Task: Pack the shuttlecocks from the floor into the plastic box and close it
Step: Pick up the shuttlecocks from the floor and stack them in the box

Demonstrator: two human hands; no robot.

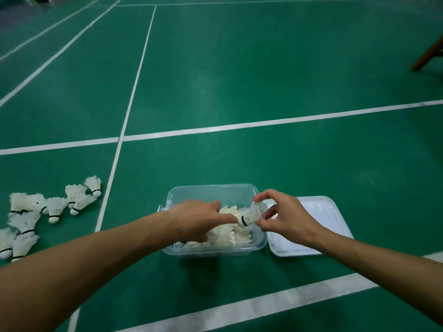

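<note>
**Shuttlecocks half packed, one held over the open box**

Shuttlecocks already fill much of the clear plastic box [214, 248], which sits on the green court floor [239, 80] directly under both hands. The right hand [286, 218] pinches a single shuttlecock [249, 215] above the box's right end: thumb and fingers are curled round its feathers, and its cork end with a black band points toward the left hand. The left hand [195, 219] reaches in over the middle of the box with its fingers stretched out, the tips at or just beside that cork; whether they actually touch it cannot be told. It holds nothing that can be seen.

A white lid [323, 226] lies flat on the floor just beyond the right hand, beside the box's right wall, so the box is uncovered. Well off to the far side of the left forearm, a loose pile of shuttlecocks [43, 209] is still on the floor, lying on their sides. White court lines [263, 123] cross the floor beyond the hands, and a brown wooden leg [426, 56] shows at the far right edge.
</note>
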